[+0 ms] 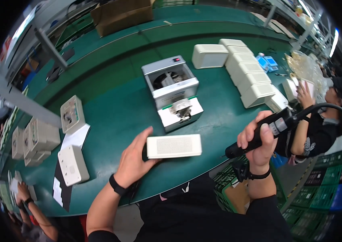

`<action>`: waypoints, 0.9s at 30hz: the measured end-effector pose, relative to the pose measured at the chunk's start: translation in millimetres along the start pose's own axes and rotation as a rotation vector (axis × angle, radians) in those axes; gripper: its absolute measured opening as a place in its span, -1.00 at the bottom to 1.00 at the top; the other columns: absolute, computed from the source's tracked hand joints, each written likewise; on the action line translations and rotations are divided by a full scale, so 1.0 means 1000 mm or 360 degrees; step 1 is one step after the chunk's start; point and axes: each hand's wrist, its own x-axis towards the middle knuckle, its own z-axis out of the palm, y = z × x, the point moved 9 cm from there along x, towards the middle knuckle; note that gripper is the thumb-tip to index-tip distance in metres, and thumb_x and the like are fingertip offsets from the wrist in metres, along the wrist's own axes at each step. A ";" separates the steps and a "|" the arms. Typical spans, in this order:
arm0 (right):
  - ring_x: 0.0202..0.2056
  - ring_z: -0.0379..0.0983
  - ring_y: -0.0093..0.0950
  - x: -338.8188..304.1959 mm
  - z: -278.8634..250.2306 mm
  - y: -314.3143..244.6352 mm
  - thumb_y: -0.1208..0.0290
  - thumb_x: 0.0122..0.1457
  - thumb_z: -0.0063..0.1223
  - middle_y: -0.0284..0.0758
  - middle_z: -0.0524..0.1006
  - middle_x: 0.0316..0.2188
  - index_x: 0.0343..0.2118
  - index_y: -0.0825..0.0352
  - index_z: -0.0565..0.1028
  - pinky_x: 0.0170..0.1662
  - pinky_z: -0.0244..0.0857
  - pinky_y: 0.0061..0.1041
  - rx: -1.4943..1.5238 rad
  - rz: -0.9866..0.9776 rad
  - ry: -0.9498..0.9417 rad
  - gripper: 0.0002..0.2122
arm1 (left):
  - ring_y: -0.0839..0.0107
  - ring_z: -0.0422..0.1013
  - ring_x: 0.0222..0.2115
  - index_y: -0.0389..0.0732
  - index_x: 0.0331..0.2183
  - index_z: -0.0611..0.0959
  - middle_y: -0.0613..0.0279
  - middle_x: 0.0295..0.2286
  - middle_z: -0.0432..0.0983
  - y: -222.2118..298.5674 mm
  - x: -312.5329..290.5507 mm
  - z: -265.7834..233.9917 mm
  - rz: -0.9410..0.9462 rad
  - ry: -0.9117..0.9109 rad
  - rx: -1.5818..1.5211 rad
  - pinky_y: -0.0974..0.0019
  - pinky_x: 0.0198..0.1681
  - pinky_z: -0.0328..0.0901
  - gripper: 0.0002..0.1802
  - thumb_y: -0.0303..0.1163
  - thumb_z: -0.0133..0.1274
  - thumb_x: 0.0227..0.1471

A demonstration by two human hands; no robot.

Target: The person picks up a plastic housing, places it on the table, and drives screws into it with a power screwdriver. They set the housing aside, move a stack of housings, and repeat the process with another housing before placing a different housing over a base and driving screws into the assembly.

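A: What lies under it all?
B: The wide green-topped desk (118,115). It looks smooth, so a knocked thing could slide, I'd judge.

A: And the long row of cream plastic boxes (245,68)?
B: It stands right of and beyond the grey metal box-shaped machine (175,96). The boxes sit close together, so a bump at the near end could travel along the row.

A: Anything risky about the machine?
B: Its top is open, and a white block with metal parts (182,114) sits at its near side. A careless forearm could jar both.

A: Where's the white rectangular box with the perforated face (174,146)?
B: On the machine's near side. The left hand's (132,161) grip is closed on its left end; no hand supports the right end, so a push there could twist it loose. I can't tell whether it touches the desk.

A: The black cylindrical power screwdriver (276,126)?
B: Right of the machine and nearer the person, wrapped in the right hand's (261,153) grip, apart from the white box. A snag on its black cord (324,105) could drag it off aim.

A: And the thin metal bit (223,156)?
B: It points left; a slip could scratch the perforated face.
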 end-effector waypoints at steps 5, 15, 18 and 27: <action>-0.72 0.29 -0.52 -0.020 -0.040 -0.005 0.21 0.28 -0.06 -0.34 0.34 -0.63 -0.14 0.28 0.24 -0.60 0.29 -0.47 -0.0042 0.0001 0.0157 -0.73 | 0.00 0.47 -0.11 -0.26 -0.01 0.46 -0.01 -0.12 0.53 0.033 0.007 0.048 0.0155 -0.0124 0.0049 0.08 -0.09 0.39 -0.30 -0.20 0.38 -0.14; -0.71 0.31 -0.50 -0.048 -0.097 -0.055 0.25 0.26 -0.04 -0.33 0.35 -0.63 -0.14 0.29 0.22 -0.59 0.31 -0.47 -0.0065 -0.0232 0.0348 -0.73 | -0.06 0.49 -0.18 -0.29 0.00 0.40 -0.07 -0.15 0.51 0.096 0.106 0.160 0.0093 -0.0224 -0.0023 0.02 -0.15 0.40 -0.36 -0.20 0.28 -0.03; -0.71 0.32 -0.50 -0.052 -0.109 -0.055 0.26 0.25 -0.04 -0.33 0.35 -0.63 -0.14 0.29 0.23 -0.59 0.31 -0.47 -0.0094 -0.0231 0.0392 -0.73 | -0.15 0.49 -0.24 -0.34 0.09 0.31 -0.19 -0.09 0.46 0.080 0.132 0.159 -0.0103 0.0248 0.0007 -0.04 -0.17 0.41 -0.28 -0.21 0.24 0.01; -0.72 0.31 -0.49 -0.033 -0.104 0.007 0.30 0.27 -0.02 -0.35 0.35 -0.63 -0.11 0.28 0.30 -0.62 0.29 -0.45 -0.0045 0.0149 0.0307 -0.76 | 0.13 0.59 -0.39 -0.31 0.23 0.20 -0.09 -0.10 0.51 0.070 0.100 0.127 -0.0247 0.0454 -0.0184 0.12 -0.25 0.47 -0.17 -0.38 0.25 0.02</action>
